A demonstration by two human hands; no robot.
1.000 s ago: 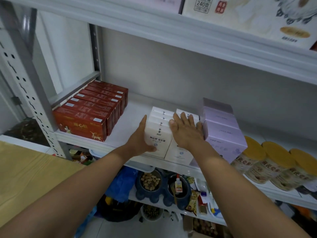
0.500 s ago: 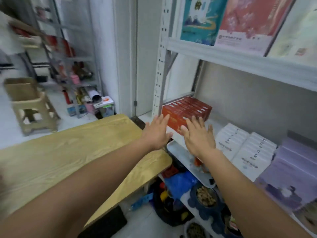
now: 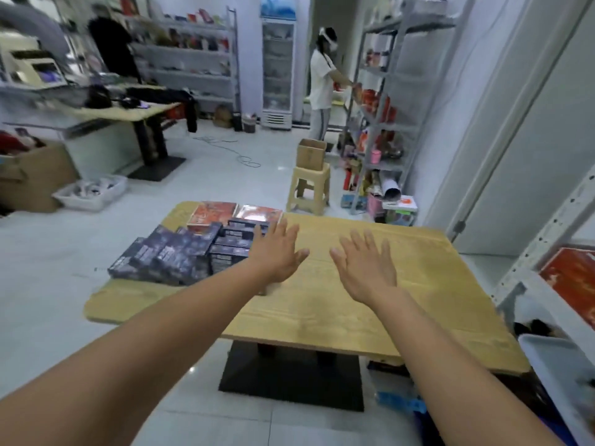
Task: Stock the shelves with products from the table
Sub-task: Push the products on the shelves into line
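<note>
Both my bare arms reach out over a pale wooden table [image 3: 354, 317]. My left grip [image 3: 278, 252] is wide open, fingers straight and spread, holding nothing; it hovers by a cluster of dark boxes [image 3: 174, 252] stacked at the table's far left corner, and I cannot tell whether it touches them. My right grip [image 3: 365, 268] is equally flat and empty, above bare wood near the middle, apart from any product. Two flat red boxes [image 3: 211, 214] lie behind the dark ones. A white metal shelf [image 3: 547, 239] holding a red box [image 3: 571, 278] stands at my right. I judge this the reach for the next load, nothing picked up yet. The next move calls for both grips to swing left, close on a dark stack's sides and lift it level
</note>
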